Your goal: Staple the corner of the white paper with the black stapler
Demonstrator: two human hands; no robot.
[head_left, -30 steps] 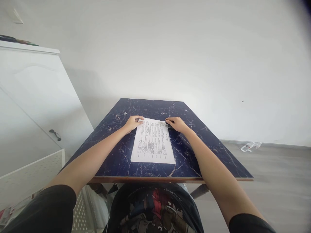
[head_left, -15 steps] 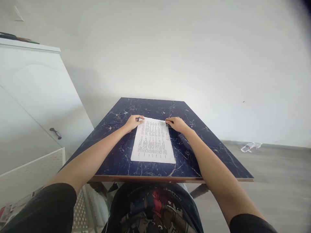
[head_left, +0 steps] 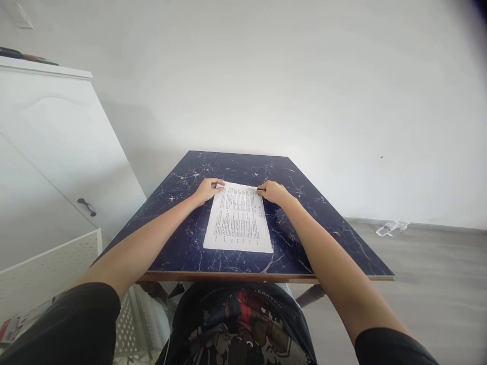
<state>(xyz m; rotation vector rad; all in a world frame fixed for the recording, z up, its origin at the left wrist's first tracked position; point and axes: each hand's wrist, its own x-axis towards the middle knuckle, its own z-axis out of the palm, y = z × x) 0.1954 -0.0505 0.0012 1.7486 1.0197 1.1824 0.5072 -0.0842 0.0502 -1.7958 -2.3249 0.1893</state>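
Observation:
A printed sheet of paper point(head_left: 239, 218), possibly with more sheets beneath, lies flat on the dark blue marbled table point(head_left: 182, 223). Handwriting shows along its right side. My left hand point(head_left: 208, 189) pinches the far left corner between thumb and fingers. At the far right corner, my right hand point(head_left: 273, 192) is closed around a small dark object point(head_left: 261, 190) that touches the paper. The fingers cover most of that object, so its kind cannot be made out.
A white cabinet point(head_left: 49, 132) with a dark handle point(head_left: 87, 207) stands to the left. The far table edge is near a pale wall point(head_left: 243, 76). Crumpled clear plastic point(head_left: 391, 228) lies on the floor at right. My torso is close to the near table edge.
My right hand has shifted slightly inward over the paper's corner, and less of the dark object shows. My left hand keeps its hold. The view has tilted a little.

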